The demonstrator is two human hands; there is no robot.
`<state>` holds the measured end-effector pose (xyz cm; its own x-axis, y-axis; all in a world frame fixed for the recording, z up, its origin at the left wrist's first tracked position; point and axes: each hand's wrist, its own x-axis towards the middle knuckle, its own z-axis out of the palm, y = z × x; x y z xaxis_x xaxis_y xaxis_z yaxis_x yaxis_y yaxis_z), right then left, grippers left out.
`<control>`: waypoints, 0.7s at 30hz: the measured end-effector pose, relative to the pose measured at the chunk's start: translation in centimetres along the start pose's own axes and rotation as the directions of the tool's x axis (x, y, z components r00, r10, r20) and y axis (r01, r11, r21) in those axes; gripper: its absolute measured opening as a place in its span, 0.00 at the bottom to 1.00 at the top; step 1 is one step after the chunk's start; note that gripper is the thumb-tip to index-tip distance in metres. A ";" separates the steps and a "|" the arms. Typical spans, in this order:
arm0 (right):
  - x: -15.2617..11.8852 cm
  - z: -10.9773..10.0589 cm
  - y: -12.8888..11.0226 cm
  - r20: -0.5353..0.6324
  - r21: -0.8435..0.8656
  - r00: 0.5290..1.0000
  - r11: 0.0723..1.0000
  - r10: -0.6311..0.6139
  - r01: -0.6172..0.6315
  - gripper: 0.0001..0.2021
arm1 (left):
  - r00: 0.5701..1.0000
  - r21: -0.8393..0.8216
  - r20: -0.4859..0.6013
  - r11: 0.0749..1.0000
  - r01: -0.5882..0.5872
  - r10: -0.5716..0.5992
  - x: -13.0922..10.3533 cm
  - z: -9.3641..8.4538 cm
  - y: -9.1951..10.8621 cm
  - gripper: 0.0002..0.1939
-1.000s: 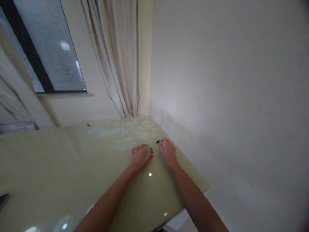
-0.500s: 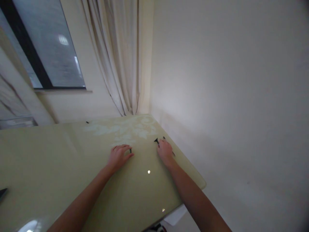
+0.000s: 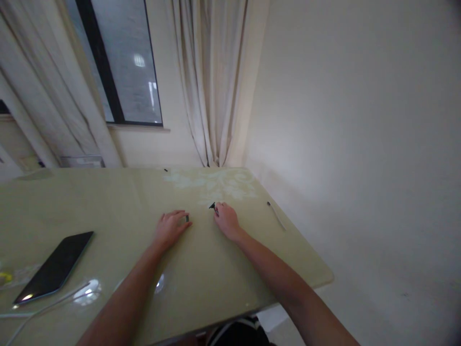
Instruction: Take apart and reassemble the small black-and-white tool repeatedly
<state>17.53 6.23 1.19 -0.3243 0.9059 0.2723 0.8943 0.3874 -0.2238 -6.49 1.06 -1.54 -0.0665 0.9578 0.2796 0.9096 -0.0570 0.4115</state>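
Note:
My left hand [image 3: 173, 228] is over the table, pinching a small dark grey-green piece [image 3: 187, 218] upright between thumb and fingertips. The piece is too small to name. To its right, my right hand [image 3: 226, 220] is closed around a small black tool with a T-shaped head [image 3: 212, 205]. The head sticks out past the fingers towards the left hand; the rest is hidden in the grip. A short gap separates the hands. Farther right, apart from both hands, a thin whitish stick with a dark tip [image 3: 276, 216] lies near the table's edge.
The glossy pale-green table [image 3: 201, 288] meets a plain wall on the right. A black tablet [image 3: 55, 266] lies at left, with a white cable [image 3: 46, 307] near it. A small dark bit [image 3: 165, 169] sits at the far edge. Curtains [image 3: 212, 86] hang behind.
The view has swung left, bringing the tablet and cable into sight. My right hand, with the black tool, has moved left towards my left hand and away from the thin stick.

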 end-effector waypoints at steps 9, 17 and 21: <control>0.2 2.1 -3.5 -0.025 0.111 0.997 0.992 0.069 -0.066 0.09 | 0.994 -0.033 0.074 0.996 0.080 -0.078 0.5 -0.5 -0.4 0.19; -2.9 -4.3 9.7 -0.213 -0.123 0.933 0.939 0.290 -0.320 0.11 | 0.996 -0.016 0.076 0.999 0.050 -0.048 0.8 0.0 -1.1 0.20; -5.0 -5.9 16.0 -0.275 -0.142 0.856 0.862 0.437 -0.486 0.14 | 0.997 0.000 0.052 0.998 0.063 -0.063 1.1 0.3 -1.5 0.21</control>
<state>35.27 6.91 1.78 0.1978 0.8981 0.3928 0.9727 -0.1302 -0.1921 -7.76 2.27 -2.11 -0.1024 0.9730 0.2071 0.9036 0.0039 0.4284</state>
